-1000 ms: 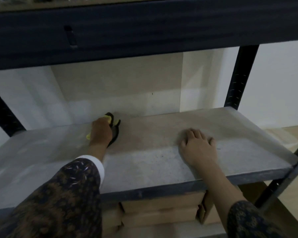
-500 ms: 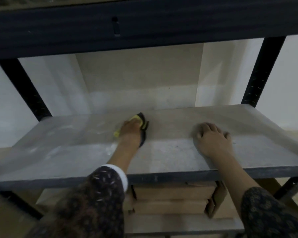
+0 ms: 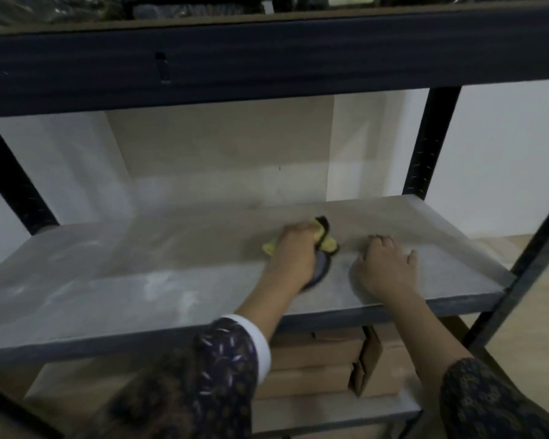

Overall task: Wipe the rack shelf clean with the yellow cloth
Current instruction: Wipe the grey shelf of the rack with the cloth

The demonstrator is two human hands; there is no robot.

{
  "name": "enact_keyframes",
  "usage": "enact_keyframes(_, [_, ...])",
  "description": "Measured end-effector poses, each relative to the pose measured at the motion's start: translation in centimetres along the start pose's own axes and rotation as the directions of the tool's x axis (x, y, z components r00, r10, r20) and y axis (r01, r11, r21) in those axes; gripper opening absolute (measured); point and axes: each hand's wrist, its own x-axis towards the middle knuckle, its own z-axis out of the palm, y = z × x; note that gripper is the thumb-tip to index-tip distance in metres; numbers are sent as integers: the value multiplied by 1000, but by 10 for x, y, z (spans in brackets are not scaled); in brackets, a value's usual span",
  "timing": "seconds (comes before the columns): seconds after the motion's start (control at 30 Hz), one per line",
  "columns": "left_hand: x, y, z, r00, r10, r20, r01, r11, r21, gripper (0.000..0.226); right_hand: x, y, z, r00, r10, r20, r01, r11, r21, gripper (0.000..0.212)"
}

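The grey rack shelf (image 3: 114, 280) runs across the middle of the head view, dusty with pale smears on its left half. My left hand (image 3: 293, 251) grips the yellow cloth (image 3: 422, 245) with dark edging, bunched under the palm and pressed on the shelf right of centre. The cloth pokes out at the fingertips and on both sides of the hand. My right hand (image 3: 385, 269) rests palm down on the shelf just to the right of the cloth, fingers slightly bent and holding nothing.
A dark beam of the upper shelf (image 3: 267, 58) hangs low overhead. Black uprights stand at the back left (image 3: 16, 188), back right (image 3: 431, 144) and front right (image 3: 520, 264). Cardboard boxes (image 3: 317, 362) lie on the shelf below.
My left hand has slid the cloth to the right along the shelf, closing the gap to my right hand, which has stayed planted. The camera has shifted left and back.
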Motion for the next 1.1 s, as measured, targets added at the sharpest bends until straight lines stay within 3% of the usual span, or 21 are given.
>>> enact_keyframes(0.1, [11, 12, 40, 996, 60, 73, -71, 985, 160, 37, 3, 12, 11, 1000, 4, 9, -4, 1000, -5, 49])
enact_keyframes(0.23, [54, 3, 53, 987, 62, 149, -92, 974, 207, 48, 5, 11, 19, 999, -27, -34, 27, 1000, 6, 54])
enact_keyframes(0.57, [115, -51, 53, 1000, 9, 0, -9, 981, 192, 38, 10, 17, 24, 994, -49, -96, 52, 998, 23, 53])
enact_keyframes(0.8, [100, -127, 2, 969, -229, -88, 245, 931, 273, 38, 9, 13, 21, 995, -29, -99, 32, 999, 28, 54])
enact_keyframes(1.1, [34, -190, -57, 886, -437, -153, 461, 866, 196, 39, 3, 10, 16, 996, -19, -89, 21, 1000, 16, 52])
